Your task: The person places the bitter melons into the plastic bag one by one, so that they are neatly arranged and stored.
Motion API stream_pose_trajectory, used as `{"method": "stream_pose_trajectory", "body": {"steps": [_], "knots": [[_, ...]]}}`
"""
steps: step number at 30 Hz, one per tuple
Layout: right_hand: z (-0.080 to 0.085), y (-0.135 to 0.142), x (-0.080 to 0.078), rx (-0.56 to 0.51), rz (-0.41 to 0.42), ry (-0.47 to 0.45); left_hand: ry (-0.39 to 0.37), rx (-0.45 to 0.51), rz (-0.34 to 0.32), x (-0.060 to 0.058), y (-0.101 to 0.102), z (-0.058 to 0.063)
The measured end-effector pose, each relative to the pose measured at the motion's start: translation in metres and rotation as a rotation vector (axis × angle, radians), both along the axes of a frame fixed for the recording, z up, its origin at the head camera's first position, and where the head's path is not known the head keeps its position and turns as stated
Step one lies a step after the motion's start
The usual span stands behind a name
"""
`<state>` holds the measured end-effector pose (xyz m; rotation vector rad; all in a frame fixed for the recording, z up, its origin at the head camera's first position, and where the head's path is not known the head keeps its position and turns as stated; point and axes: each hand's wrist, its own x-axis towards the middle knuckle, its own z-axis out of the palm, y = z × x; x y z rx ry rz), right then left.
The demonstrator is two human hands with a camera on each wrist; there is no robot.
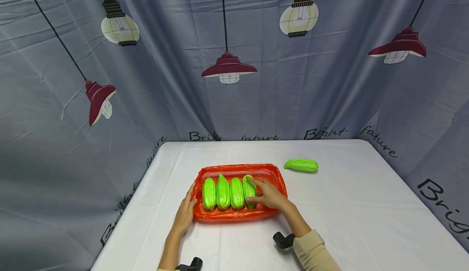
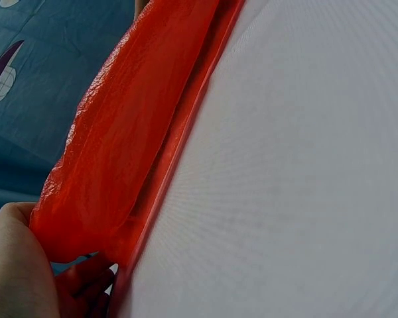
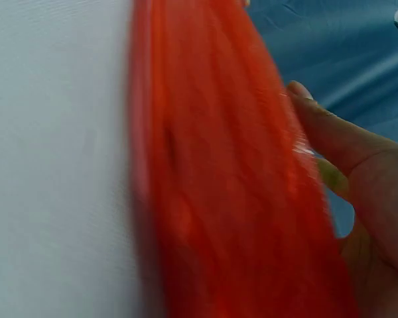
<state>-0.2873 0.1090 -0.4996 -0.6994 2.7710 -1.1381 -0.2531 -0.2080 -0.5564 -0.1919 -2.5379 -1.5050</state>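
Note:
A shallow red tray (image 1: 238, 218) holds several long, glossy green vegetables (image 1: 223, 191) lying side by side, resembling bitter melons. My left hand (image 1: 184, 212) grips the tray's left side; in the left wrist view its thumb lies at the rim, with fingers (image 2: 86, 285) lower down near the wall. Over the tray's right part, my right hand (image 1: 269, 195) has fingers and thumb about the rightmost green vegetable (image 1: 249, 189). The right wrist view shows the right hand (image 3: 378, 199) beyond the blurred tray wall (image 3: 232, 165), which hides most of its grasp.
One more green vegetable (image 1: 301, 165) lies on the white-covered table (image 1: 348, 206), behind and right of the tray. Grey-blue curtains (image 1: 256, 108) printed with lamps surround the table at the back and sides. Black wrist devices (image 1: 283, 240) sit on both forearms.

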Motion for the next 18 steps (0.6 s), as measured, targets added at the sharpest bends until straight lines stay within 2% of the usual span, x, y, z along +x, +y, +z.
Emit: {"method": "stream_pose_trajectory", "body": {"steps": [6, 11, 18], "knots": [[0.018, 0.013, -0.003, -0.048, 0.003, 0.086, 0.006, -0.002, 0.000, 0.000, 0.000, 0.000], [0.037, 0.034, -0.015, -0.129, 0.024, 0.157, 0.028, -0.010, -0.006, -0.002, -0.001, 0.001], [0.056, 0.077, -0.043, -0.113, -0.101, 0.215, 0.048, -0.005, -0.012, -0.003, -0.001, 0.000]]}}
